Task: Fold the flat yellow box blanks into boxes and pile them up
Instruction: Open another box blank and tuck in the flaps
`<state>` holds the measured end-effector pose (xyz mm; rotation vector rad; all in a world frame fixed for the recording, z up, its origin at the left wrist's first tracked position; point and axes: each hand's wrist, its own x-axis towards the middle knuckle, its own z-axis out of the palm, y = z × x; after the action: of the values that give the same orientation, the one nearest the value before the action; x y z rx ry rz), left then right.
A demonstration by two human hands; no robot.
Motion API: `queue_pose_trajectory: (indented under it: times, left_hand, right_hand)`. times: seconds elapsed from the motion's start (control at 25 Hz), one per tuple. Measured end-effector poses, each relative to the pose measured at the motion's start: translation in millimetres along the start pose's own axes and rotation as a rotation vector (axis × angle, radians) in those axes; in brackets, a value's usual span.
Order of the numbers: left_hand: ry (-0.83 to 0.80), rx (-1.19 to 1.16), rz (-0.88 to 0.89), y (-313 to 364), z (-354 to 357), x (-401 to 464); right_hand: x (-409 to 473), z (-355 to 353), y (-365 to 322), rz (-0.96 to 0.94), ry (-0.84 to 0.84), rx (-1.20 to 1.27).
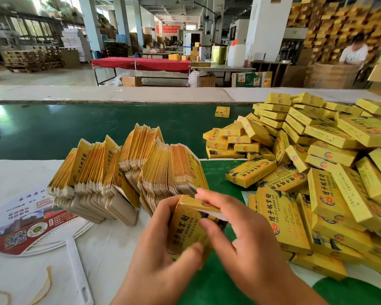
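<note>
Yellow box (190,225), half-formed, sits between both hands at the near edge of the table (110,245), just above the seam where the white table cover meets the green surface. Left hand (161,243) cups its left side, fingers curled behind the far edge and the thumb pressing on the printed front near the bottom. Right hand (238,234) grips the right side, with the thumb laid on the front face and the fingertips pinching the top end flap, where a white inner edge shows.

Just left of the hands, on the white cover, lies a printed hand fan (29,225) with a white plastic handle, and near it two rubber bands (42,289). Behind the hands stands a thick stack of flat box blanks (128,172), set on edge and fanned out in several bundles, their bare cardboard tabs pointing toward the person.

To the right, a loose pile of finished boxes (317,172) spreads from the near edge back across the green conveyor belt (75,128). One small box (222,111) lies alone on the belt, apart from the pile.

Farther back are a red-covered table (141,63), stacked cartons and pallets on the factory floor, and at the far right a person in a white shirt (354,54) bent over a large cardboard drum, with tall walls of yellow boxes behind.
</note>
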<state>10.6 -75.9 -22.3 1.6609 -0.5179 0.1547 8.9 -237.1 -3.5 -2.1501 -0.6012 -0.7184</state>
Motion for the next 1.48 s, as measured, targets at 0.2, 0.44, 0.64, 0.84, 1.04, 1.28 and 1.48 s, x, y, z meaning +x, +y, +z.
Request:
queue_pose_trajectory:
  times: [0.2, 0.44, 0.64, 0.84, 1.04, 1.28, 1.48]
  left_hand:
    - [0.336, -0.119, -0.144, -0.8, 5.4, 2.7]
    - [0.435, -0.051, -0.155, -17.5, 7.3, 3.6]
    - [0.418, -0.068, -0.140, -11.2, 4.1, 5.3]
    - [0.341, -0.139, -0.128, -9.1, 0.6, 5.4]
    - [0.318, -0.165, -0.153, -1.7, 5.9, 3.6]
    - [0.259, -0.139, -0.120, 6.9, 6.7, 2.9]
    - [0.225, -0.035, -0.081, 1.5, 3.1, 2.1]
  right_hand:
    - [-1.3, 8.9, -5.4, -0.139, -0.135, -0.025]
    - [-2.7, 8.5, -7.4, -0.129, -0.134, -0.078]
    - [-6.6, 10.6, -3.7, -0.090, -0.022, -0.002]
    - [-5.2, 9.9, -3.0, -0.147, -0.042, -0.012]
    - [-5.6, 3.9, 0.6, 0.049, -0.050, 0.244]
    - [-6.4, 2.8, -4.4, 0.113, -0.025, 0.243]
    - [-4.1, -2.2, -7.9, 0.027, -0.094, 0.181]
